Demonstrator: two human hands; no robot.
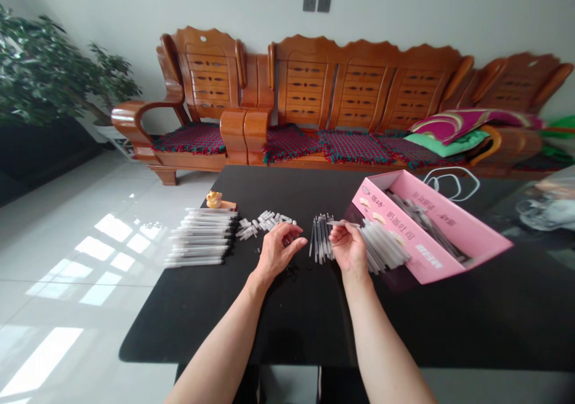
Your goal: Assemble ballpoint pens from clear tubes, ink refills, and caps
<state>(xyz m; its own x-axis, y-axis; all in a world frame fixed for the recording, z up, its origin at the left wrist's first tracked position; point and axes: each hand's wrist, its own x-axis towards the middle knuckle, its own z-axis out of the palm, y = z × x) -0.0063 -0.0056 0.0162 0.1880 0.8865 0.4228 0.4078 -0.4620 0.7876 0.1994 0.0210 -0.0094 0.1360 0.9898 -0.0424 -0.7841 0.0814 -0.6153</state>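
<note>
My right hand (347, 247) pinches a thin clear pen tube (345, 223) that points right, just above a small bunch of dark refills (320, 238) lying on the black table (287, 314). My left hand (279, 248) hovers beside it with fingers curled together around something small I cannot make out. Loose white pen caps (263, 222) lie just behind the left hand. A neat row of assembled pens (204, 236) lies further left. A heap of clear tubes (384, 245) rests right of my right hand.
An open pink cardboard box (442, 239) holding more pen parts sits at the right. A small yellow figurine (214, 200) stands behind the pens. Behind the table stands a wooden sofa (359, 87) with red cushions. A potted plant (40, 69) is at the far left.
</note>
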